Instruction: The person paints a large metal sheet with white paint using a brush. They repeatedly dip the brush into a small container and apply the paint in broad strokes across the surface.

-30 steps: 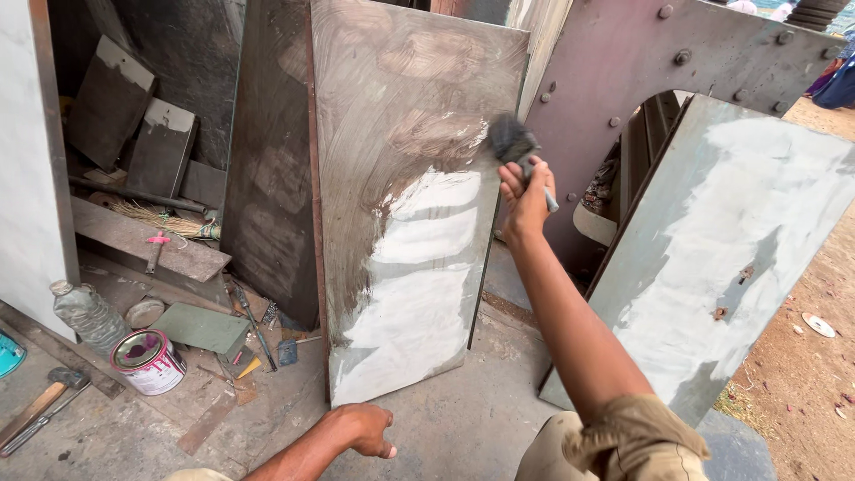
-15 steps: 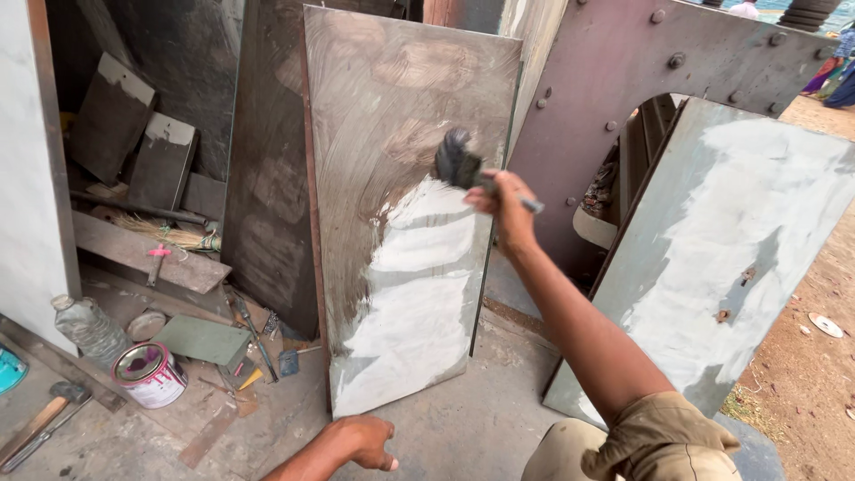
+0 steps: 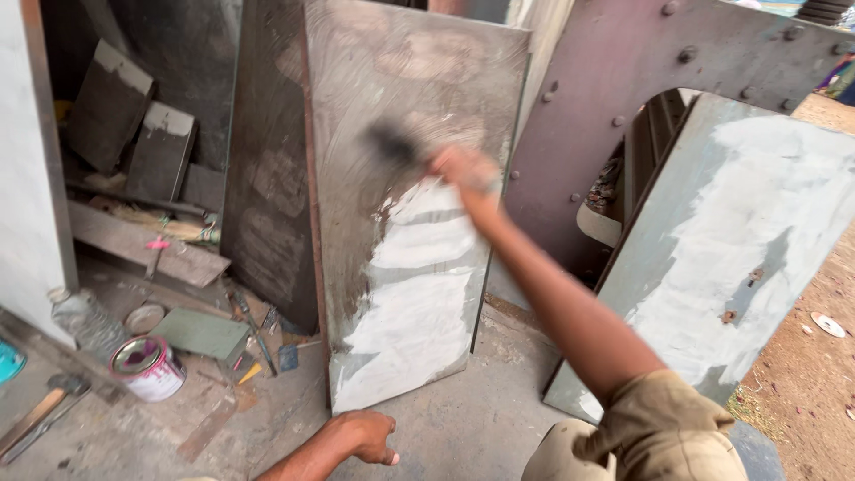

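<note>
Paintbrush (image 3: 392, 142), blurred, is gripped in the right hand (image 3: 463, 169) against the leaning metal sheet (image 3: 419, 223); left hand (image 3: 361, 436) hangs loosely curled, holding nothing, above the floor (image 3: 481, 419).

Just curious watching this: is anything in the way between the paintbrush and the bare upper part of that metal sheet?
Nothing visible. The right hand holds the paintbrush directly against the leaning metal sheet, at the upper edge of the pale painted patch. The unpainted surface above lies open, with no object before it.
</note>
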`<state>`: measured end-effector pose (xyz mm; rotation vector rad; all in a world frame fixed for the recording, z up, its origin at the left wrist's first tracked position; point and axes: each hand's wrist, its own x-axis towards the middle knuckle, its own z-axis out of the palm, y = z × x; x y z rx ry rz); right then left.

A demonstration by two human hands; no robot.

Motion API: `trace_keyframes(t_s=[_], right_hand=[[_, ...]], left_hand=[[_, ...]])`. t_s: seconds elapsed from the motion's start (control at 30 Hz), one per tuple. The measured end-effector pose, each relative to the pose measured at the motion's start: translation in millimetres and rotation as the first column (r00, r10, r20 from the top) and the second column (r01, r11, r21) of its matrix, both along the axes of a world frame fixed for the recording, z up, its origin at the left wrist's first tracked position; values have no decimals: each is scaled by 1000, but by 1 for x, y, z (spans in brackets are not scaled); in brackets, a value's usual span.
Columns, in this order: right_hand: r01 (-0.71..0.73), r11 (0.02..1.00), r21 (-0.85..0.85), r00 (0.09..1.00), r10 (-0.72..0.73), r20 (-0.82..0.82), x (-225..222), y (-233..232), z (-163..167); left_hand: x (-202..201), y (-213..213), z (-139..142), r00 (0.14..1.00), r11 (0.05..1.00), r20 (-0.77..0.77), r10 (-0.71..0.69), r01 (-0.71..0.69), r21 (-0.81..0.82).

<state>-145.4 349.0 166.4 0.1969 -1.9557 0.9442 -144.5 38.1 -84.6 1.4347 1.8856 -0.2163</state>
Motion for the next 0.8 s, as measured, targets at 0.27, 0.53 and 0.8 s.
trace_keyframes(t_s=[0.27, 0.53, 0.8], right_hand=[[302, 881, -364, 935, -349, -69, 12, 26, 14], [-206, 976, -64, 660, 187, 728, 53, -83, -138], [146, 874, -463, 985, -86, 148, 28, -4, -68]], left_hand=[[-14, 5, -32, 994, 995, 52, -98, 98, -6], [4, 11, -25, 999, 1000, -45, 5, -4, 21], [1, 5, -22, 997, 997, -28, -66, 67, 41]])
